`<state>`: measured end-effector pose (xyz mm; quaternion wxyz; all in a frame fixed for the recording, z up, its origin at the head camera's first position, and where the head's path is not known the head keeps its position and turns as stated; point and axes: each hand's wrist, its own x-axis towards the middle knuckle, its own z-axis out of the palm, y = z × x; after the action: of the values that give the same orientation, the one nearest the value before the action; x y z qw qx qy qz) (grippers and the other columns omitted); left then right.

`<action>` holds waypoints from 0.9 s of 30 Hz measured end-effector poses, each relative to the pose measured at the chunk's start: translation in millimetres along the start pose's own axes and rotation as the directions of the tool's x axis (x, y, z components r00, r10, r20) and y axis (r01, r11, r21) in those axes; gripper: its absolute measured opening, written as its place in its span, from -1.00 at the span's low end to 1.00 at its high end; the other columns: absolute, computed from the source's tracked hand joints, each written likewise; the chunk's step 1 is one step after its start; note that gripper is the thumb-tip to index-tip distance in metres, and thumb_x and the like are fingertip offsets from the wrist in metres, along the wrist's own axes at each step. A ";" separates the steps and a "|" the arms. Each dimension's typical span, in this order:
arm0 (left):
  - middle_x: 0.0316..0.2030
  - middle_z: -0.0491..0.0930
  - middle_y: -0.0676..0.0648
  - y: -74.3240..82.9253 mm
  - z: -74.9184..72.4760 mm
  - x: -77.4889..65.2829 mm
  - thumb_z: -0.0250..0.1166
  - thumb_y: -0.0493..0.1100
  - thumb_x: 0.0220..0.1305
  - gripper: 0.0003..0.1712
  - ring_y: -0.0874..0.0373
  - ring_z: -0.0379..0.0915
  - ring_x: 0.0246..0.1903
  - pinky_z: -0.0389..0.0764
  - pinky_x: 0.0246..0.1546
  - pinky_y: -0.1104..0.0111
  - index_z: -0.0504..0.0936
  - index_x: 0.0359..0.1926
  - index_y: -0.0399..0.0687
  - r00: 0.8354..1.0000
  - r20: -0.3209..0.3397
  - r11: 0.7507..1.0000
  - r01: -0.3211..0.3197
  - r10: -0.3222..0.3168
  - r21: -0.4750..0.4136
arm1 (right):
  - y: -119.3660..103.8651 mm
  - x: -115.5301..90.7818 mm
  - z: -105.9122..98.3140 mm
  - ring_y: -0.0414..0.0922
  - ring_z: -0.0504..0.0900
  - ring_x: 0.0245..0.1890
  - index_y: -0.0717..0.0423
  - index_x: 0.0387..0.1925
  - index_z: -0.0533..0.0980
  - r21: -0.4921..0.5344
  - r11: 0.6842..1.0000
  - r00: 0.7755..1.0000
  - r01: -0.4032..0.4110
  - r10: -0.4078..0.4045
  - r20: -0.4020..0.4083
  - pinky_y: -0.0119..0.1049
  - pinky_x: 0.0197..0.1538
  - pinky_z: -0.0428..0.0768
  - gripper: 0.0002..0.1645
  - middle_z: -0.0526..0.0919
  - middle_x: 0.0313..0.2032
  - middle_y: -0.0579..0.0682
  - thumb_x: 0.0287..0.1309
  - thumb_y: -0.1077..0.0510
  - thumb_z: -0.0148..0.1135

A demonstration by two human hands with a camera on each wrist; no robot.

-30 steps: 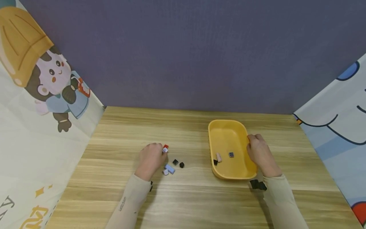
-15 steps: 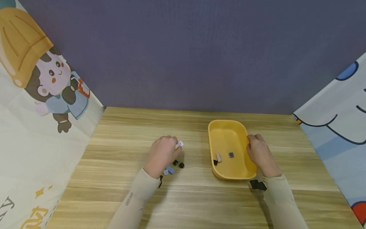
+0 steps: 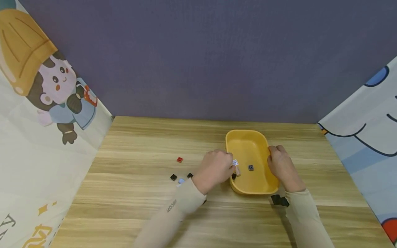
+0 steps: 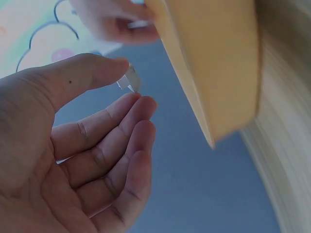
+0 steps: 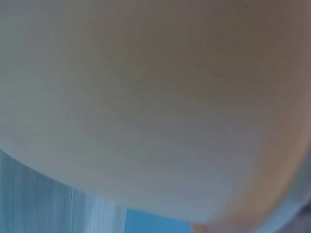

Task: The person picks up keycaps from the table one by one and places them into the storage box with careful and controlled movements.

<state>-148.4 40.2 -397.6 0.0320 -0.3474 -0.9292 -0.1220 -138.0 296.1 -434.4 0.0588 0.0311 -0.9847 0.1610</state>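
My left hand (image 3: 216, 168) pinches a small white toy brick (image 3: 235, 162) between thumb and fingertips, above the left rim of a yellow plastic tray (image 3: 248, 146). In the left wrist view the white brick (image 4: 129, 79) sits at the thumb tip, with the tray's yellow wall (image 4: 218, 73) close by. My right hand (image 3: 283, 167) grips the tray's right rim. Inside the tray lie a pink brick (image 3: 238, 171), a dark grey square brick (image 3: 251, 167) and a black piece (image 3: 234, 176). A blurred pale surface fills most of the right wrist view.
Left of the tray, on the wooden table (image 3: 139, 137), lie a red brick (image 3: 180, 159), black bricks (image 3: 173, 177) and a light blue brick (image 3: 181, 181), partly covered by the left arm. A black object (image 3: 280, 200) shows beside the right cuff. A dark panel (image 3: 201, 62) stands behind.
My left hand has carried the white brick rightward from the loose bricks to the tray's left rim, uncovering the red brick. The right hand and tray have stayed put.
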 end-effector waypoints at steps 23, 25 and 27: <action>-0.48 0.53 0.12 33.5 12.6 15.2 0.33 0.13 0.32 -0.73 0.24 0.40 -0.49 0.48 -0.53 0.36 0.67 -0.40 0.10 0.995 0.065 0.996 -0.081 0.078 0.041 | 1.9 2.0 1.4 0.33 0.53 -0.20 0.62 -0.02 0.44 -0.004 1.000 0.999 0.025 -0.026 -0.041 0.20 -0.15 0.57 -0.67 0.46 -0.19 0.47 0.19 0.47 0.08; -0.48 0.54 0.11 32.0 11.2 13.8 0.32 0.12 0.33 -0.74 0.24 0.40 -0.48 0.49 -0.51 0.37 0.68 -0.35 0.08 0.995 0.074 0.997 -0.066 0.064 0.027 | 2.2 1.8 1.3 0.33 0.53 -0.19 0.63 0.00 0.43 0.000 1.000 0.999 0.017 -0.017 -0.032 0.19 -0.14 0.57 -0.66 0.45 -0.18 0.48 0.20 0.47 0.07; -0.48 0.54 0.10 29.5 8.9 11.6 0.31 0.11 0.35 -0.73 0.24 0.42 -0.47 0.49 -0.50 0.38 0.69 -0.31 0.05 0.996 0.076 0.998 -0.054 0.052 0.024 | 2.4 1.3 1.4 0.34 0.53 -0.18 0.63 0.02 0.43 0.004 1.000 0.999 0.013 -0.013 -0.029 0.19 -0.13 0.57 -0.65 0.45 -0.16 0.49 0.21 0.47 0.07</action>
<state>-137.7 71.4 -398.5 0.0044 -0.3759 -0.9217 -0.0958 -139.6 297.8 -436.3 0.0740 0.0355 -0.9832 0.1631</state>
